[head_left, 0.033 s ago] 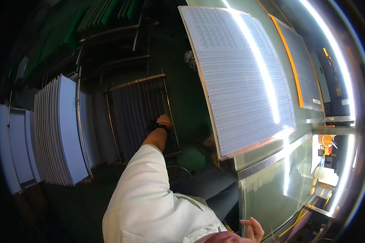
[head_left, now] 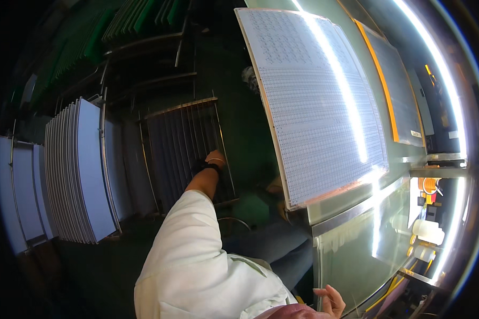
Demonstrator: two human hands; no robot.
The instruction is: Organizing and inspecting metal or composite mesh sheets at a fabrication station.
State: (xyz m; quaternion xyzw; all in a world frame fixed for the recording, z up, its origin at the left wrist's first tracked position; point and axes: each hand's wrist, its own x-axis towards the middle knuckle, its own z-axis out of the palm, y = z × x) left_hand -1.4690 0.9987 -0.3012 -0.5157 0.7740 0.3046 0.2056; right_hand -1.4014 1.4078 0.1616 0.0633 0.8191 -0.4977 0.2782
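Observation:
My left hand (head_left: 215, 158) reaches down to the right side of a dark slotted rack (head_left: 182, 109) at the left of the bench. Its fingers are closed around the metal frame there; a dark band circles the wrist. Upright dark panels (head_left: 170, 154) stand in the rack's slots. At the lower edge my right hand (head_left: 332, 303) holds nothing, its fingers loosely bent and apart, beside the edge of the glossy bench (head_left: 351, 266). Beyond it on the bench lies a large pale sheet panel (head_left: 314, 117) with copper-coloured edges and rows of small marks.
Racks of white panels (head_left: 96, 170) stand at the far left, and green panels (head_left: 138, 21) fill racks behind. An orange-edged framed screen (head_left: 394, 80) lies on the bench's right side. White rolls (head_left: 427, 232) sit under bright tube lights (head_left: 442, 58). A metal strip (head_left: 356, 207) crosses the bench.

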